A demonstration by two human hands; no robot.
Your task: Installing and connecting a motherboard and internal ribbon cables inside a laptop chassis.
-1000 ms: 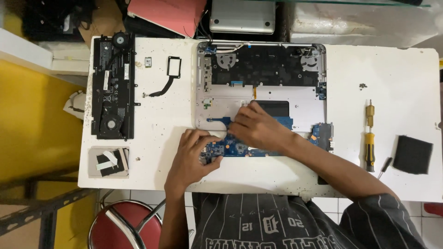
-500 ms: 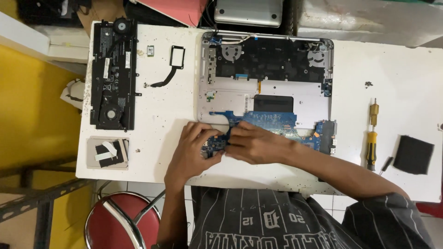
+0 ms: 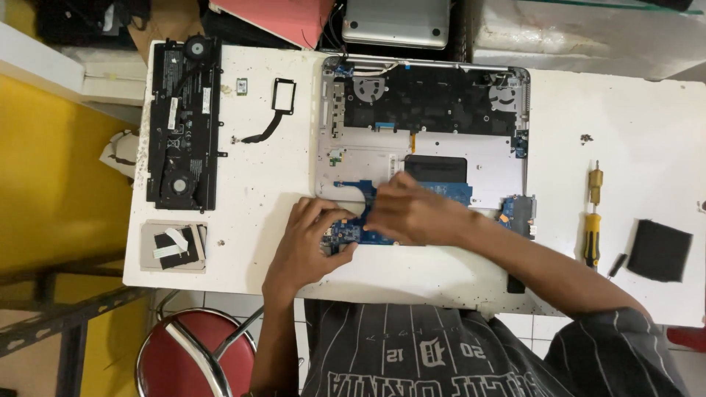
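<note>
Both hands, left hand point(image 3: 309, 242) and right hand point(image 3: 412, 213), grip the blue circuit board point(image 3: 351, 234) between them; best lifted level, clear of the laptop shell point(image 3: 368, 158).

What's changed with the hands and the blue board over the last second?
Both hands, left hand and right hand, kept hold of the blue circuit board; the right slid a little toward the board's left end. The opened laptop, battery panel and screwdrivers stayed put.
</note>
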